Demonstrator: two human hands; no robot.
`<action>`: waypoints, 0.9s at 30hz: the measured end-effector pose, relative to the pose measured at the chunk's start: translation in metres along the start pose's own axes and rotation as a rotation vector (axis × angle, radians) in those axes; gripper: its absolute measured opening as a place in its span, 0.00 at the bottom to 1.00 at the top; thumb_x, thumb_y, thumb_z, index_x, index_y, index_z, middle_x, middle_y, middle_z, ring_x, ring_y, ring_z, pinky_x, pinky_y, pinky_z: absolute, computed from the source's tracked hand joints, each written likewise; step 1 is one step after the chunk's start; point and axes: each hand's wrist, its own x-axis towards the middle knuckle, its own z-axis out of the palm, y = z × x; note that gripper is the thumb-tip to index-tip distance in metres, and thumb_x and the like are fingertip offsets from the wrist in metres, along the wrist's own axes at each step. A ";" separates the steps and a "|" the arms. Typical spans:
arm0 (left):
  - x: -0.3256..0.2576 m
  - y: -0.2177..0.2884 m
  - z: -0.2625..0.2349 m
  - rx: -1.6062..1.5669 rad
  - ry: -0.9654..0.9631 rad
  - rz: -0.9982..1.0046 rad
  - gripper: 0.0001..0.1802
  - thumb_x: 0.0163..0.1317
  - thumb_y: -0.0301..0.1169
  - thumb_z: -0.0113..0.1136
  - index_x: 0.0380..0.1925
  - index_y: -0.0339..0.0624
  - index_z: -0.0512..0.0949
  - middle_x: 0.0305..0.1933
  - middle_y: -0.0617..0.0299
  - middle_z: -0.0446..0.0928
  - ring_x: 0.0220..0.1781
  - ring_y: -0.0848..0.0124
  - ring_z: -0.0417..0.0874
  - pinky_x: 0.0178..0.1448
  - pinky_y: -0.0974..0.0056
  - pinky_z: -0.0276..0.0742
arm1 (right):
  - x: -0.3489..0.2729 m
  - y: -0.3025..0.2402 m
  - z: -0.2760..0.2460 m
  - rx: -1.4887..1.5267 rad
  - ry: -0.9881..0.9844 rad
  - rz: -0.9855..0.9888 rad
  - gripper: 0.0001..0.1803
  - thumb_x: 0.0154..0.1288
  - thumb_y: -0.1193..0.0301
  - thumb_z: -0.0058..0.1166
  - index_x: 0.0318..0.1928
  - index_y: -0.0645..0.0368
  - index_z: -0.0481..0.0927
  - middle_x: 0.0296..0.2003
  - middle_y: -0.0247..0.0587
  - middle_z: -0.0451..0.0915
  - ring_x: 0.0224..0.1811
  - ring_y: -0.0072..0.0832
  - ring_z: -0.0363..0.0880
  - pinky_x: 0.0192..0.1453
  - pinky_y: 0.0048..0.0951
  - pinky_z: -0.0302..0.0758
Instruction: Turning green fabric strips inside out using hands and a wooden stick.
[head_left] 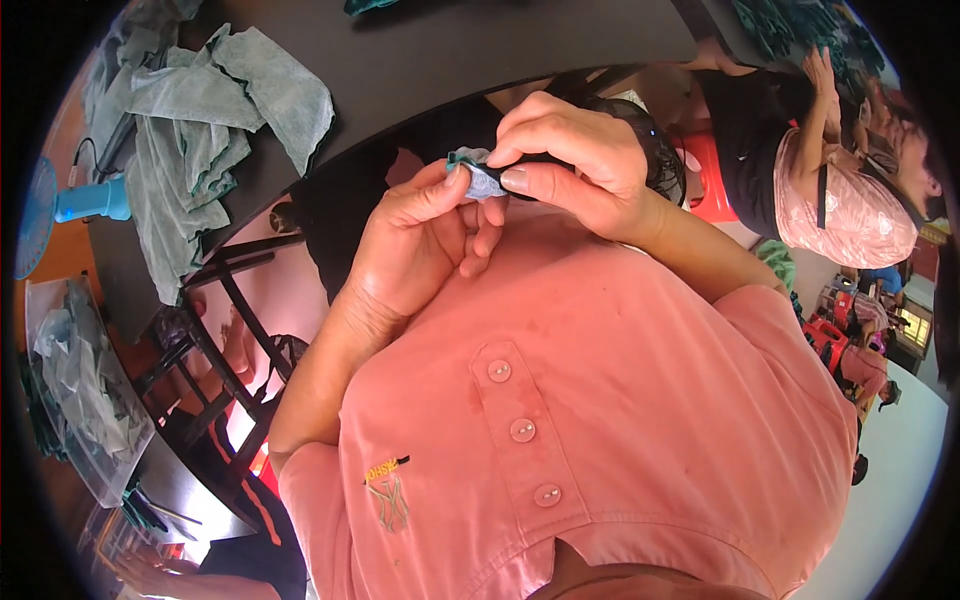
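My left hand (413,222) pinches a small folded piece of grey-blue cloth (486,184) with a dark green edge between thumb and fingers, in front of my chest. From the other side my right hand (580,165) is closed on the same cloth, thumb below and fingers above. A black part shows between the right thumb and fingers; whether it is cloth or a tool I cannot tell. Several grey-green fabric pieces (215,110) lie loosely heaped on the dark table (430,65), some hanging over its near edge.
A blue fan (90,203) stands at the left, near a clear plastic bin (95,400) of grey fabric. A black stool frame (225,350) is below the table. Dark green cloth (800,30) lies far right, where a co-worker (840,200) sits near a red chair (708,178).
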 end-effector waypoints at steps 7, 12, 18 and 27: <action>0.002 -0.006 0.005 -0.025 -0.013 0.040 0.18 0.71 0.45 0.51 0.45 0.40 0.72 0.39 0.60 0.75 0.26 0.69 0.72 0.28 0.67 0.66 | -0.002 0.007 0.008 0.068 0.126 0.024 0.09 0.60 0.83 0.55 0.42 0.69 0.80 0.38 0.50 0.78 0.36 0.31 0.77 0.39 0.27 0.74; 0.004 -0.008 0.000 -0.012 -0.075 0.033 0.21 0.71 0.48 0.50 0.47 0.41 0.70 0.40 0.61 0.75 0.25 0.70 0.71 0.28 0.67 0.66 | -0.004 0.014 0.018 0.177 0.188 0.112 0.09 0.61 0.82 0.53 0.42 0.69 0.79 0.39 0.50 0.77 0.38 0.31 0.77 0.42 0.27 0.74; 0.002 -0.010 0.001 -0.056 -0.060 0.024 0.21 0.70 0.49 0.50 0.45 0.41 0.70 0.37 0.60 0.75 0.21 0.70 0.69 0.27 0.68 0.65 | -0.002 0.024 0.030 0.296 0.274 0.139 0.08 0.59 0.81 0.52 0.40 0.68 0.79 0.38 0.47 0.76 0.37 0.29 0.75 0.42 0.26 0.73; 0.004 -0.018 -0.014 -0.351 -0.258 0.000 0.22 0.70 0.49 0.46 0.39 0.40 0.75 0.19 0.62 0.68 0.12 0.74 0.59 0.24 0.67 0.61 | -0.001 0.032 0.039 0.173 0.055 0.108 0.07 0.61 0.75 0.57 0.38 0.65 0.80 0.34 0.40 0.73 0.33 0.28 0.70 0.36 0.27 0.69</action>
